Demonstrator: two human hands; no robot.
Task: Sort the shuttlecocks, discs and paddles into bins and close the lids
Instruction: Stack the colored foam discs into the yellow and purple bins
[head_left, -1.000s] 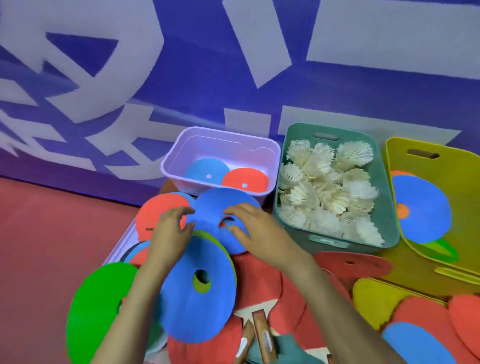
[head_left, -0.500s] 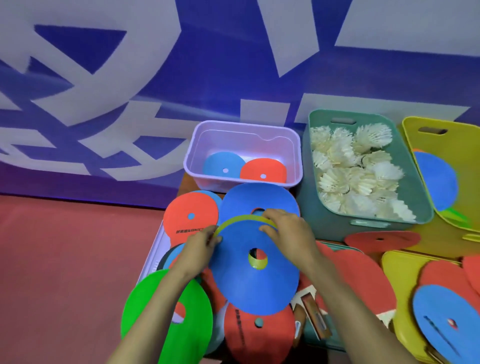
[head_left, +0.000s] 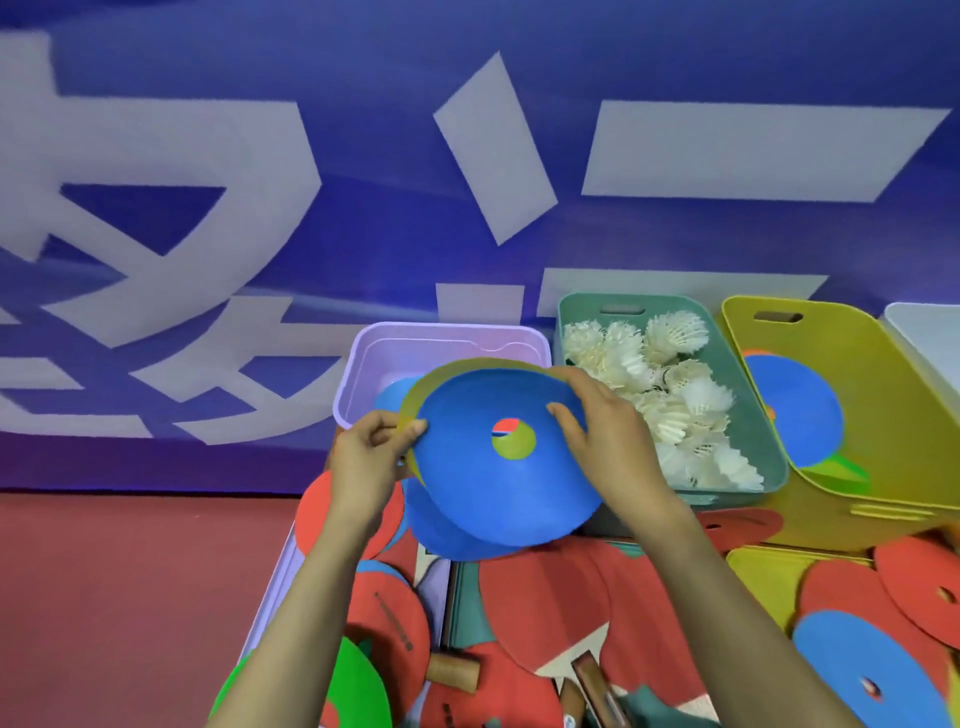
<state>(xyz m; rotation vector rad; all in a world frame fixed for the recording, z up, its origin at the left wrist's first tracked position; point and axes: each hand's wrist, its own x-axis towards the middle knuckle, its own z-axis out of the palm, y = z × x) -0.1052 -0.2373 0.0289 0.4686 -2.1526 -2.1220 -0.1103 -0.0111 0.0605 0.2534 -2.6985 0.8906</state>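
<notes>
I hold the blue disc (head_left: 498, 483) up off the pile, with an olive-yellow disc (head_left: 431, 384) stacked beneath it, its rim peeping out past the blue one's far-left edge. My left hand (head_left: 363, 462) pinches the left rim of the pair, thumb on top. My right hand (head_left: 613, 441) grips the right rim, thumb lying on the blue face beside the centre hole. The face is tipped towards me.

What matters now is the purple bin (head_left: 452, 332). It lies straight ahead, just beyond the discs, with its long side running left to right across my reach. The far edge of the stack covers the bin's near wall in my view (whether it is already over the opening or only in front of it, I cannot tell). Both hands sit about level with that wall, neither clearly nearer.

I judge the move to be forward and down. My right hand must stay clear of the green bin (head_left: 670, 301) of shuttlecocks (head_left: 675, 395) just beside it. The paddles (head_left: 550, 597) lie below, towards me.
</notes>
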